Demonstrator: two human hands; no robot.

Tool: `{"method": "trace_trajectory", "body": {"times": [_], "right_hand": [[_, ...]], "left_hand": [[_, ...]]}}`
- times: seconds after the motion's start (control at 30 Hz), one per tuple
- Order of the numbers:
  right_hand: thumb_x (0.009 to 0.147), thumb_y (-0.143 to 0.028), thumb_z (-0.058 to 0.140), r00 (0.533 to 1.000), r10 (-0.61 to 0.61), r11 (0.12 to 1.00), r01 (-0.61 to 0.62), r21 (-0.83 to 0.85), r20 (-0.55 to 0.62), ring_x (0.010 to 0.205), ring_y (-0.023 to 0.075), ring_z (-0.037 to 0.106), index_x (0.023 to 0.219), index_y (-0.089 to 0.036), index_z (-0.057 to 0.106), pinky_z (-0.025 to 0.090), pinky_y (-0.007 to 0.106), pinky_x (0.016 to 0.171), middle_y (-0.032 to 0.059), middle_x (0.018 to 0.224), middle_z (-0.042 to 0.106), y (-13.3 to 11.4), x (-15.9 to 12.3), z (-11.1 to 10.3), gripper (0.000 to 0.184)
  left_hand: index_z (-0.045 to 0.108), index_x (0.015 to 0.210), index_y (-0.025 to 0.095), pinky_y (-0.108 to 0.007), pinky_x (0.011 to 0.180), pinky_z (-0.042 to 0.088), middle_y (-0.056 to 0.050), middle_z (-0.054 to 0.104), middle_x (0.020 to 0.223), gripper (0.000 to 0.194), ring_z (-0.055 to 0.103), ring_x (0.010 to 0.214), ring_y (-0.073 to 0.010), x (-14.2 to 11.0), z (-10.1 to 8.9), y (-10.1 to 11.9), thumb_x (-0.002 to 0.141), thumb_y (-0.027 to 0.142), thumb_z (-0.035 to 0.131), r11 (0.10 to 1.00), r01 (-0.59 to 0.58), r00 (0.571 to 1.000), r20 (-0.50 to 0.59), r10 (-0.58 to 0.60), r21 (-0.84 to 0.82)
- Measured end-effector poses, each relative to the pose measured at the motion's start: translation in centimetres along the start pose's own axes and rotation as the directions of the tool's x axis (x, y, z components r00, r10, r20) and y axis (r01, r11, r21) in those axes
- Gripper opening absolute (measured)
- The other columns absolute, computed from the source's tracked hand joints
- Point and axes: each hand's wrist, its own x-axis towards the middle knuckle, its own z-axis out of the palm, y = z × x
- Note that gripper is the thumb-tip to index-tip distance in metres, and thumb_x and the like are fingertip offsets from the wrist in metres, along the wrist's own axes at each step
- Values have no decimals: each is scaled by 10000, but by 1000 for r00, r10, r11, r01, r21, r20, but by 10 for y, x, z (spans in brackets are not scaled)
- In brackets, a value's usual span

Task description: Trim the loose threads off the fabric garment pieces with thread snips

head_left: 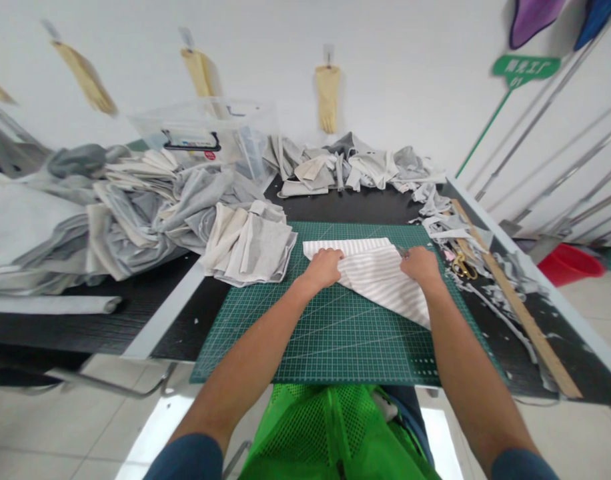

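A grey-and-white striped cloth (373,267) lies partly folded on the green cutting mat (335,333). Its upper edge makes a straight strip, and a pointed part slants down to the right. My left hand (325,268) is closed on the cloth's left side, fingers curled over the fabric. On the right side, my right hand (419,265) grips the cloth near its upper right corner. Something small and greyish shows beside the right fingertips, too small to name. My right forearm covers the cloth's lower right end.
Left of the mat are a stack of folded cloths (253,243) and a large fabric heap (135,207). Behind stand a clear plastic box (200,133) and more cloth pieces (345,163). Gold-handled scissors (463,268), a long wooden ruler (525,313) and scraps lie right.
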Motion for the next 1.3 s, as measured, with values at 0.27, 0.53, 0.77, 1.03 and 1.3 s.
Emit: {"method": "trace_trajectory", "body": {"times": [0.27, 0.53, 0.77, 1.03, 1.3], "right_hand": [[835, -202, 606, 998, -4, 1000, 2, 26, 59, 1098, 373, 727, 1097, -32, 752, 489, 352, 863, 275, 1107, 752, 4, -2, -1, 344], [874, -182, 563, 977, -185, 975, 196, 107, -111, 976, 291, 701, 1033, -148, 722, 438, 333, 837, 159, 1022, 762, -2, -14, -16, 226], [899, -191, 600, 740, -575, 623, 673, 398, -350, 931, 217, 634, 978, -236, 710, 458, 301, 850, 50, 931, 725, -33, -50, -54, 142], [788, -431, 818, 833, -539, 717, 533, 450, -129, 977, 276, 724, 1145, -243, 722, 514, 339, 837, 70, 1055, 782, -26, -61, -75, 415], [787, -598, 767, 808, -572, 672, 364, 645, 140, 847, 231, 680, 1026, -209, 751, 495, 303, 732, 42, 945, 761, 38, -41, -84, 457]], "left_hand": [[732, 886, 172, -361, 881, 485, -115, 730, 941, 311, 654, 965, -265, 1, -5, -2, 700, 9, 542, 999, -7, 1000, -23, 6, -52], [654, 1241, 153, -391, 964, 514, -155, 721, 1224, 543, 675, 1104, -310, -6, -11, -1, 699, 145, 671, 968, -68, 998, -7, 68, -242], [406, 1558, 162, -453, 1178, 387, -178, 531, 1540, 956, 519, 1396, -337, -8, -21, 19, 701, 297, 806, 811, -245, 957, -268, 113, -531], [647, 791, 170, -261, 617, 409, 23, 579, 655, 326, 512, 625, -139, -18, -40, 2, 793, 478, 756, 691, -145, 987, -153, 49, -709], [682, 1160, 144, -350, 904, 534, -83, 755, 1043, 395, 669, 994, -230, -23, -64, -23, 856, 396, 683, 547, -135, 951, -264, -164, -826]]}}
